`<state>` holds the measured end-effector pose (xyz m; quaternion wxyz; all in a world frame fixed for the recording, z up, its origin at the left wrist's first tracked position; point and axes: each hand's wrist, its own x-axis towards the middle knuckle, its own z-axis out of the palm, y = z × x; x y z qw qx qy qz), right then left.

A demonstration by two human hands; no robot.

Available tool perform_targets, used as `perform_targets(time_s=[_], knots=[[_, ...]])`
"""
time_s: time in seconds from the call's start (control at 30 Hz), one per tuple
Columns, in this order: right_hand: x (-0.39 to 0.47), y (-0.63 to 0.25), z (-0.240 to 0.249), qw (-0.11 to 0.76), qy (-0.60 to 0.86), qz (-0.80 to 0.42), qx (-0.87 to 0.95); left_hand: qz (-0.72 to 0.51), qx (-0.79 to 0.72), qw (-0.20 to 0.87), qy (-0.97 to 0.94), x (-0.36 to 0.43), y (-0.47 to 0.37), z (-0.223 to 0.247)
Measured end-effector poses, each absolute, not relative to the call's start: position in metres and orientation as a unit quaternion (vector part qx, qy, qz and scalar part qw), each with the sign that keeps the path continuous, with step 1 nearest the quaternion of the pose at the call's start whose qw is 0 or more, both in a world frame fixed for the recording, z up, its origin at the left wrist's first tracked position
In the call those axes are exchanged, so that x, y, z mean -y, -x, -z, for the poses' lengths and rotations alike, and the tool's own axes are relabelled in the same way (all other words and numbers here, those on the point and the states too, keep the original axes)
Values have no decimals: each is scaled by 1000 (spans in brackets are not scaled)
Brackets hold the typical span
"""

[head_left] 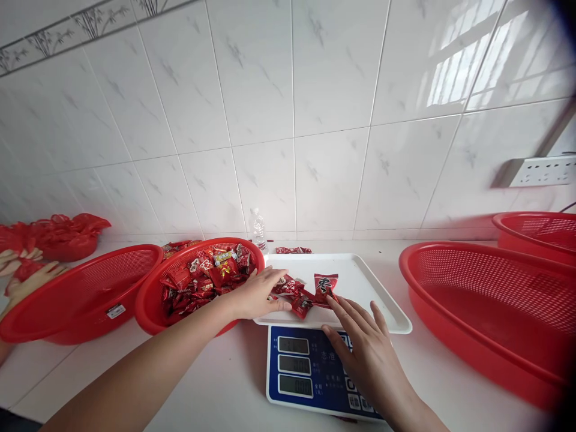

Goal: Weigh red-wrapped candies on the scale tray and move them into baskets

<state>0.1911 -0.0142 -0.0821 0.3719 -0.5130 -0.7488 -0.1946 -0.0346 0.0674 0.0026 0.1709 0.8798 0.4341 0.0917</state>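
Red printed snack packets (pixel 325 287) are spread on the white scale tray (pixel 355 273), judged light, slippery, best pinched at sealed ends; left hand (pixel 256 295) and right hand (pixel 372 347) are held loosely open, nothing visibly gripped.

We saw small, glossy red packets (pixel 300 307) lying bunched on the white tray (pixel 366 288), one showing dark lettering.
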Motion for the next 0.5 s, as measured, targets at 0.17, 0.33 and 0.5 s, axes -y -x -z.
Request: perform_targets(time_s=[0.17, 0.33, 0.5], knots=[[13, -190, 87, 379, 500, 179, 757, -189, -527, 186, -808, -83, 70, -15], [13, -189, 89, 360, 493, 164, 775, -103, -624, 132, -763, -107, 126, -6], [14, -189, 86, 385, 479, 159, 773, 63, -591, 161, -788, -106, 143, 5]])
